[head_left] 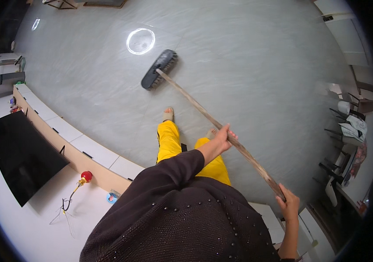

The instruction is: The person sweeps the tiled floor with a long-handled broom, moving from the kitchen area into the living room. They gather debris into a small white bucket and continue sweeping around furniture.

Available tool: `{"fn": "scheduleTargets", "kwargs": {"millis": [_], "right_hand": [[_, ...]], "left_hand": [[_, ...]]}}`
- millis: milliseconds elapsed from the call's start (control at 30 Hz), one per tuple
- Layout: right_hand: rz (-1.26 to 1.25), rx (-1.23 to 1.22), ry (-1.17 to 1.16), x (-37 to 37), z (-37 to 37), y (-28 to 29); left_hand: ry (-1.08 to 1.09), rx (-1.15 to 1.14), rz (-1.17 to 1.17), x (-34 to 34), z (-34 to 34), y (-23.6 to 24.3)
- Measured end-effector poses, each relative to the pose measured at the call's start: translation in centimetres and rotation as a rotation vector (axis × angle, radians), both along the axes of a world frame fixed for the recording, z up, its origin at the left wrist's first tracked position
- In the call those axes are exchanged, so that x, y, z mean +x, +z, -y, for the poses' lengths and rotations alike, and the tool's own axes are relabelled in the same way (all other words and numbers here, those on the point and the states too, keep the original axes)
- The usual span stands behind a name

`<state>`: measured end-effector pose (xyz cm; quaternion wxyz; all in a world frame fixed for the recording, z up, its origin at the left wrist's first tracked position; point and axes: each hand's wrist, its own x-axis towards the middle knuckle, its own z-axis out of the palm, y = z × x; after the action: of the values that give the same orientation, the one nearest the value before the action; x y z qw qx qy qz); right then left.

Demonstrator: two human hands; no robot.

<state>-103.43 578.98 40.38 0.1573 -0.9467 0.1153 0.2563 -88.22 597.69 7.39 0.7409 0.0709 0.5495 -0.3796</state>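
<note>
I hold a broom (195,104) with a long, worn wooden handle. Its wide black head (165,61) rests on the grey floor ahead of my feet, with bristles showing along the right side. My left hand (222,138) is closed around the handle partway up, in front of my yellow trousers (169,139). Farther back and to the right, my right hand (288,202) wraps the handle close to its top end. From the head, the handle slants down toward the lower right.
Shiny grey floor (256,65) surrounds the broom and reflects a ring light. Along the left runs a low cabinet (94,149) with white drawers, beside a black television (27,155) and a red ornament (86,176). Chairs (351,131) with cloth items line the right side.
</note>
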Motion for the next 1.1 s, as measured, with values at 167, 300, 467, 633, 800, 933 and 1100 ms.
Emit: {"fn": "scheduleTargets", "kwargs": {"millis": [167, 300, 467, 633, 800, 933, 1100], "right_hand": [[0.015, 0.055, -0.21, -3.0, 3.7, 4.1], [-0.057, -0.011, -0.172, -0.3, 3.2, 4.2], [-0.064, 0.029, -0.173, 4.4, 3.4, 3.7], [-0.066, 0.003, -0.101, 12.0, 1.1, 4.3], [-0.017, 0.056, 0.028, 22.4, -3.7, 3.3], [-0.022, 0.112, 0.141, 30.6, -10.9, -0.9], [-0.069, 0.301, 0.26, 39.7, -24.0, -9.2]], "left_hand": [[-0.166, -0.119, 0.038, -2.4, 8.8, 2.0], [-0.261, -0.065, 0.256, -1.5, 10.9, -0.3], [-0.18, -0.127, 0.267, 2.3, 10.0, -0.8], [-0.047, -0.144, 0.308, 7.6, 6.9, 1.2], [0.104, -0.081, 0.368, 16.8, 0.4, 1.3], [0.119, 0.05, 0.534, 24.7, -10.0, -2.3], [0.232, 0.414, 0.571, 34.2, -29.0, -9.8]]}}
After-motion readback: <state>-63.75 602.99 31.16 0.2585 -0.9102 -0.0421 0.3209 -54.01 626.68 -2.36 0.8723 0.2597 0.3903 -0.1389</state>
